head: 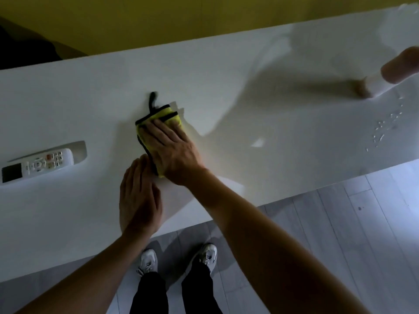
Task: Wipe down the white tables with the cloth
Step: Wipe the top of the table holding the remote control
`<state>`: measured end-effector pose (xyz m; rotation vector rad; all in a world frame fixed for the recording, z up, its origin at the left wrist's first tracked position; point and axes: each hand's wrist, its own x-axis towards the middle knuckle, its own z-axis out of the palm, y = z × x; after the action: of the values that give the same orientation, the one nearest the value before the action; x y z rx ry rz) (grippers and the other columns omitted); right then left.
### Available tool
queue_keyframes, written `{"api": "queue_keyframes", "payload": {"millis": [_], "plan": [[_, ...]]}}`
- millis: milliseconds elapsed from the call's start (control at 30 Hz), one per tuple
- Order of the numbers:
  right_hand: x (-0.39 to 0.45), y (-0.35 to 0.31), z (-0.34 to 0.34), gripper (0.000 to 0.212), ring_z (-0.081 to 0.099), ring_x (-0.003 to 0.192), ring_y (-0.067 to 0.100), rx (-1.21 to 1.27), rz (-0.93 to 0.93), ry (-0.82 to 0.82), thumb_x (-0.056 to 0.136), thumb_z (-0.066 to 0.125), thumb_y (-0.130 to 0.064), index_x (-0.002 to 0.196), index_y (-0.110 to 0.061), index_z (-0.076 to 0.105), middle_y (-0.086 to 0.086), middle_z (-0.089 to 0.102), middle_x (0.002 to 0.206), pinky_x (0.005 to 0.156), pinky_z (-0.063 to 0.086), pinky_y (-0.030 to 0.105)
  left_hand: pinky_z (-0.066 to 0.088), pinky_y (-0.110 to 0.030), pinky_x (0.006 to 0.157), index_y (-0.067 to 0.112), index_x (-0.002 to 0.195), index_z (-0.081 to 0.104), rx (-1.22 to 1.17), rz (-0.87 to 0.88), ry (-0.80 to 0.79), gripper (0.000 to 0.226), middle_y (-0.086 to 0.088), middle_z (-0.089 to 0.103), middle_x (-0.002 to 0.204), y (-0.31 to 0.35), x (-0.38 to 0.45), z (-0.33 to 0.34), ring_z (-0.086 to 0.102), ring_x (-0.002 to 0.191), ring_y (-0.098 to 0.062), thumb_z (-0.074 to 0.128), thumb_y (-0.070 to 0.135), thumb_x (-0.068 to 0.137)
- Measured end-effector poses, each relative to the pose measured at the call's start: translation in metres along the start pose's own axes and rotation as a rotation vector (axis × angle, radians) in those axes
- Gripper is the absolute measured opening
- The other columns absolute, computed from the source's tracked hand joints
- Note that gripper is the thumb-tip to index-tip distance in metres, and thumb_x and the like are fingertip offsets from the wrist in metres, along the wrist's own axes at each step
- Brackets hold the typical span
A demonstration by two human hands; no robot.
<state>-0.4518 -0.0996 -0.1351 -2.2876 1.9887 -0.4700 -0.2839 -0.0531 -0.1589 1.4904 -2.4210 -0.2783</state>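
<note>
- Right hand (172, 152) flat on the cloth (158, 123), fingers straight and spread, palm pressing it onto the bench (68, 98). No curl round the fabric, so the grip is open-palmed.
- Cloth: yellow with black trim, folded, black hang loop sticking out at its far end. Sits mid-bench, roughly centred between the near and far edges, mostly covered by the right hand.
- Left hand (139, 198) flat on the bench just near-side of the cloth, by the near edge, fingers straight and together, holding nothing. Fingertips right beside the cloth's near-left corner; cannot tell if they touch it.
- Remote control (38, 165), white, lies in a shallow recess toward the bench's left end, well apart from the cloth.
- Water droplets (383, 130) scattered on the bench toward the right end, near the near edge.
- At the right end, a white bottle-like object (374, 85) with a blurred hand on it, cropped by the frame; details unclear.
- Below the near edge: grey plank floor (317, 223), the person's two pale sneakers (147, 261) and dark trousers.
- Yellow wall (204, 19) beyond the far edge.
</note>
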Motion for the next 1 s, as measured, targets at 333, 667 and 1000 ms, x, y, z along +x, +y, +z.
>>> {"api": "queue_keyframes", "payload": {"millis": [333,667,1000], "plan": [[-0.059,0.213,-0.070,0.056,0.033,0.145,0.028,-0.135,0.807,0.199,0.096,0.037,-0.037,0.149,-0.019,0.042,0.010,0.041,0.154,0.120,0.023,0.041,0.015,-0.058,0.129,0.008,0.163,0.030,0.076,-0.018,-0.033,0.067,-0.009,0.026,0.172,0.006,0.002,-0.008,0.022,0.160,-0.031,0.038,0.017,0.098],[0.032,0.049,-0.006,0.053,0.038,0.145,0.034,-0.005,0.322,0.194,0.094,0.053,-0.022,0.146,-0.011,0.051,0.016,0.048,0.151,0.121,0.025,0.052,0.012,-0.059,0.130,0.007,0.163,0.029,0.048,-0.035,-0.060,0.067,-0.011,0.024,0.173,0.008,0.004,-0.003,0.021,0.160,-0.032,0.036,0.015,0.097],[0.001,0.105,-0.033,0.043,0.043,0.140,0.029,-0.058,0.319,0.114,0.097,0.041,-0.025,0.136,-0.016,0.057,0.010,0.053,0.145,0.117,0.030,0.043,0.012,-0.060,0.130,0.001,0.160,0.033,-0.007,-0.020,-0.039,0.064,-0.015,0.030,0.169,0.006,0.004,-0.006,0.023,0.160,-0.033,0.036,0.016,0.098]]}}
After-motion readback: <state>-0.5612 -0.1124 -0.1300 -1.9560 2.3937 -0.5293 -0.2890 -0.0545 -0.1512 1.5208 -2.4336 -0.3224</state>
